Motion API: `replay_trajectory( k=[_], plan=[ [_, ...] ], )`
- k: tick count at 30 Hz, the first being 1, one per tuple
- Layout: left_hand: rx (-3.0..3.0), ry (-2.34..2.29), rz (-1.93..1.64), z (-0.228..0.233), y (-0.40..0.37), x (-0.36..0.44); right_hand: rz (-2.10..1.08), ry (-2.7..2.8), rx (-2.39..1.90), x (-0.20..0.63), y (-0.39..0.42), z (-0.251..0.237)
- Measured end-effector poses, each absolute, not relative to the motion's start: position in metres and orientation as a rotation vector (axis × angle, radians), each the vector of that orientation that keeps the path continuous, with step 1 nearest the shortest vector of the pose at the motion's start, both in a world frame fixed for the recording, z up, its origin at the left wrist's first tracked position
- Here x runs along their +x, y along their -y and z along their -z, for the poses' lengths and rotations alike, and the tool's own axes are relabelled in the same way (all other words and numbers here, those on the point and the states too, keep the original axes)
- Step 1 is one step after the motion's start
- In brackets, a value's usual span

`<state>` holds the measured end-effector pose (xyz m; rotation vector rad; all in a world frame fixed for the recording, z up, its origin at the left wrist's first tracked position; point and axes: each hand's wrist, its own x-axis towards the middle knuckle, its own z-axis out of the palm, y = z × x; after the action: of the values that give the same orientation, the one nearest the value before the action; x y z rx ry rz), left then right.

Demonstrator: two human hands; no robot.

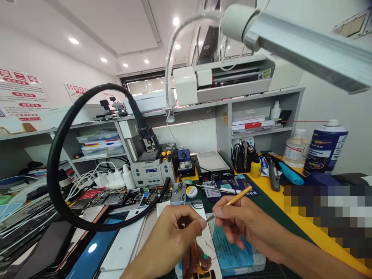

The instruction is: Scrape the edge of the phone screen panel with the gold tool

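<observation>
My right hand (pixel 236 217) grips a slim gold-handled tool (pixel 240 195) like a pen. Its narrow grey tip points left and meets the fingertips of my left hand (pixel 180 228). That left hand is closed, thumb against forefinger, holding an orange flex cable (pixel 197 254) that hangs below the pinch. A small green piece (pixel 205 256) shows beside the cable, and a black part with gold patches (pixel 205 275) is at its lower end. The exact spot where the tool's tip touches is too small to make out. Beneath my right hand lies a blue-topped pad (pixel 232 252) with dark streaks.
Phone parts and panels (pixel 122 240) crowd the left side under a thick black hose (pixel 54 166). Behind stand a grey soldering station (pixel 148 174), a hot plate (pixel 215 162) and a small round tub (pixel 191 191). A spray can (pixel 325 149) is at right; a lamp (pixel 308 50) hangs overhead.
</observation>
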<state>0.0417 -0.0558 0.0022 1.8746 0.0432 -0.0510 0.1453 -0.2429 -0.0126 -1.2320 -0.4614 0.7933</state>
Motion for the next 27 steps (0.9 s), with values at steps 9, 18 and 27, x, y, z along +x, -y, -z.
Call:
replay_trajectory(
  k=[9, 18, 27],
  plan=[
    [2.001, 0.027, -0.088, 0.003, 0.009, 0.079, -0.897, 0.499, -1.333, 0.149, 0.238, 0.025],
    [2.317, 0.032, 0.175, 0.005, -0.015, 0.06, -1.098, 0.505, -1.4, 0.141, 0.238, 0.028],
    [2.29, 0.295, 0.118, 0.018, -0.005, 0.05, -1.101, 0.436, -1.607, 0.131, 0.25, 0.037]
  ],
)
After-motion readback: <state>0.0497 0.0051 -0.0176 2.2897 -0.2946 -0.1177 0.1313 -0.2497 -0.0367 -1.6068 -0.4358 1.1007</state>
